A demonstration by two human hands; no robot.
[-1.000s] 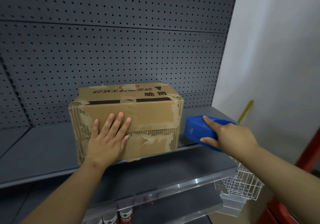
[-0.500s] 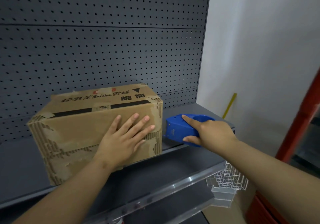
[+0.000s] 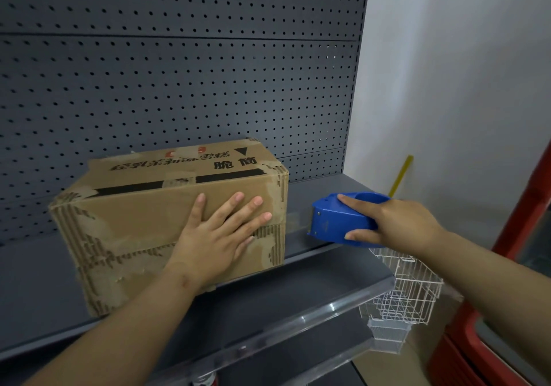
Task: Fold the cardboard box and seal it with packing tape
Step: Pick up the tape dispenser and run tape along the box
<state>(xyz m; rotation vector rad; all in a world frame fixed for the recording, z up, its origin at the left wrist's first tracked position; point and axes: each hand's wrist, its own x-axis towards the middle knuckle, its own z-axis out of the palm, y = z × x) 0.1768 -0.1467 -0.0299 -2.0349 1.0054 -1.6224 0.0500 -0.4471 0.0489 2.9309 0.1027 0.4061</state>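
Two bare hands work a grey metal shelf (image 3: 44, 290): the left hand (image 3: 214, 236) lies flat, fingers spread, against the worn, peeling cardboard box (image 3: 167, 207); the right hand (image 3: 396, 221) grips a smooth blue plastic tape dispenser (image 3: 337, 218) just beside it.

A worn cardboard box (image 3: 167, 215) sits on a grey shelf (image 3: 328, 269). The left hand (image 3: 217, 236) presses flat on its front face. At three o'clock of the box, the right hand (image 3: 396, 221) grips a blue tape dispenser (image 3: 337, 218), just apart from the box.
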